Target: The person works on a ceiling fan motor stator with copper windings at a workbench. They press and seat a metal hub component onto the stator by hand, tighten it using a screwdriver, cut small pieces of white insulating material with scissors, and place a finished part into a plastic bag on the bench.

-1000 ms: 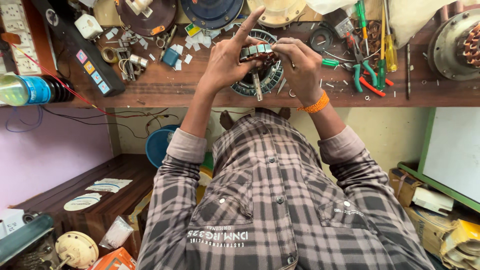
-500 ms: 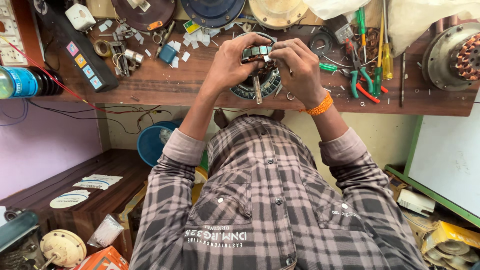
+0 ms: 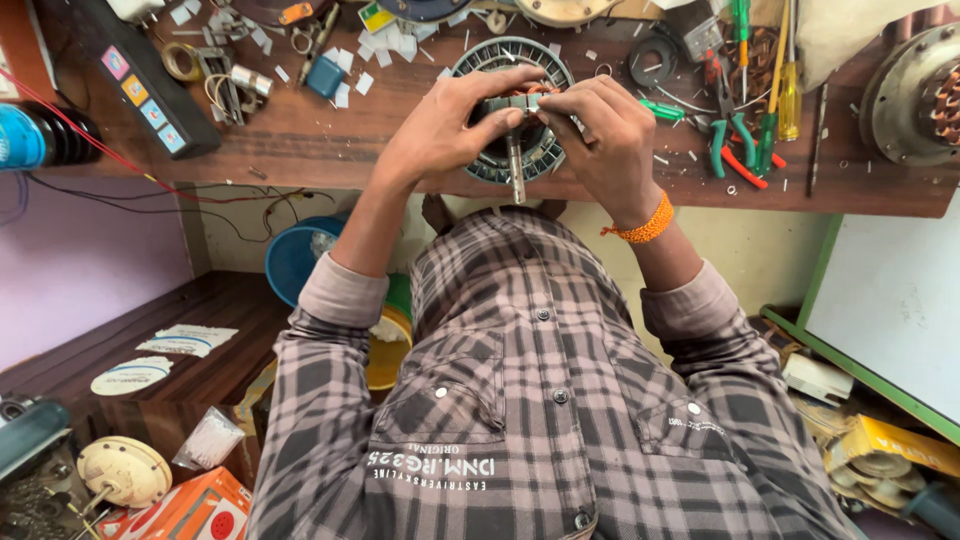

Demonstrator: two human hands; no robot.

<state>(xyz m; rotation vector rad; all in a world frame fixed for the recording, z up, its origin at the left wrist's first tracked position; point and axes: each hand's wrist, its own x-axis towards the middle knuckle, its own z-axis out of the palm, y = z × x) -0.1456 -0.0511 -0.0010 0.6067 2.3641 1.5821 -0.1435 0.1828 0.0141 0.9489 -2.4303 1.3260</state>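
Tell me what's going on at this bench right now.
A person in a checked shirt holds a small motor part with both hands, left hand and right hand gripping it from either side. Its metal shaft sticks out toward them. It sits above a round wound stator on the cluttered wooden bench, screwdrivers and pliers nearby.

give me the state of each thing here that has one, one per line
left hand: closed around the small motor part
right hand: closed on the same part from the other side
motor part: held up off the workbench, shaft pointing down
ring-shaped stator: lying flat
screwdrivers: lying loose
orange wristband: on right wrist
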